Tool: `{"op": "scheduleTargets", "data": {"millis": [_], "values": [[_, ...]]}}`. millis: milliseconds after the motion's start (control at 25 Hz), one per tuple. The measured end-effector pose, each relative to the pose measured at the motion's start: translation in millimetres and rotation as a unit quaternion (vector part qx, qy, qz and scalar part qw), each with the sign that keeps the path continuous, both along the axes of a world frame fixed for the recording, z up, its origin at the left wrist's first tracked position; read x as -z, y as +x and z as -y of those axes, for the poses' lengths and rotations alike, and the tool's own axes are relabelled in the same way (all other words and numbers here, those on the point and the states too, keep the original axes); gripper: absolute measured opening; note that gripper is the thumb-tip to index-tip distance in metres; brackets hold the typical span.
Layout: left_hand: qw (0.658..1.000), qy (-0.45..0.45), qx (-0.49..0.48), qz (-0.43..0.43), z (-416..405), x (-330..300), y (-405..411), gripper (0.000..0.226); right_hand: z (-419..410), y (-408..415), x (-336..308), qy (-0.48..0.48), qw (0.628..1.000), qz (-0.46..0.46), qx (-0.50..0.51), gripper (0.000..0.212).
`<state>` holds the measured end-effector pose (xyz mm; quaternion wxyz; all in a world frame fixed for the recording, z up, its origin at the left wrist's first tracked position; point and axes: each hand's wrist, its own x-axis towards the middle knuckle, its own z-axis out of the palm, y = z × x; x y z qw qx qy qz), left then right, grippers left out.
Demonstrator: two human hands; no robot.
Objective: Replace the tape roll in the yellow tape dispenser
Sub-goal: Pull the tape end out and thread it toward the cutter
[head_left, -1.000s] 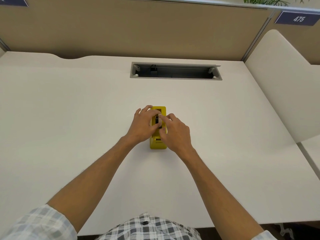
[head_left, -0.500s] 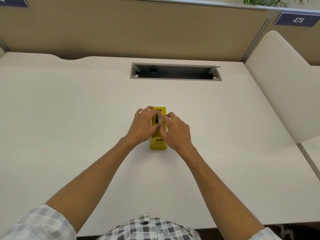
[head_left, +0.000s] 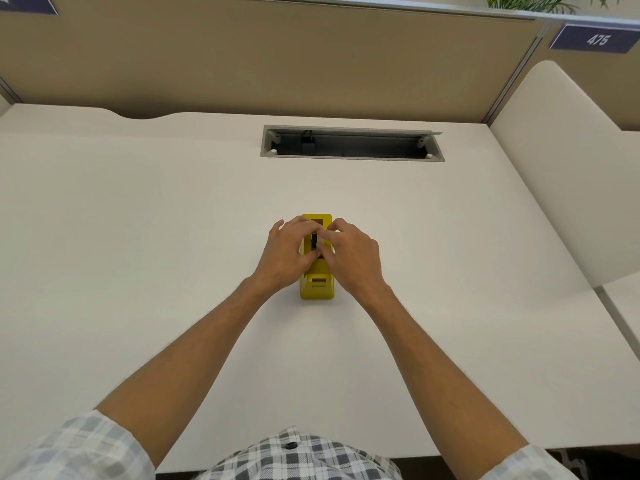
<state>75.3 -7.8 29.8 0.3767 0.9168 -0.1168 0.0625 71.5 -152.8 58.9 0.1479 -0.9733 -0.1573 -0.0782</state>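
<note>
The yellow tape dispenser (head_left: 317, 287) stands lengthwise in the middle of the white desk (head_left: 138, 237), its cutter end toward me. My left hand (head_left: 285, 254) covers its left side and my right hand (head_left: 353, 256) its right side. The fingertips of both meet over the top slot, pinching a black and white part, the tape roll (head_left: 315, 241), which sits in the dispenser. Most of the roll is hidden by my fingers.
A grey cable tray opening (head_left: 351, 143) is cut into the desk behind the dispenser. A tan partition (head_left: 277, 57) closes the back. A curved cream divider (head_left: 568, 168) stands at the right. The desk's front edge is near my shirt.
Both hands stay on the dispenser. The right fingers have shifted slightly forward over the slot, closing in beside the left fingers on the roll.
</note>
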Motion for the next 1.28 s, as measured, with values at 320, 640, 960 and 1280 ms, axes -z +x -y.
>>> {"op": "scheduleTargets", "data": {"millis": [320,640,960,1280], "values": [[1.000,0.026,-0.005,-0.001,-4.1,5.1,1.7,0.035,-1.2,1.8,2.0,0.010,1.000,0.009,-0.003,0.020],[1.000,0.019,-0.011,-0.001,-4.4,6.1,2.6,0.037,0.6,4.8,4.6,-0.004,1.000,0.015,-0.011,0.020],[1.000,0.027,-0.007,-0.001,-5.1,7.2,1.1,0.036,1.8,5.2,2.1,0.002,1.000,0.005,-0.015,0.020],[0.999,0.035,-0.007,-0.001,-5.3,5.4,0.1,0.037,4.5,5.4,2.8,0.023,0.999,0.028,-0.016,0.023]]}}
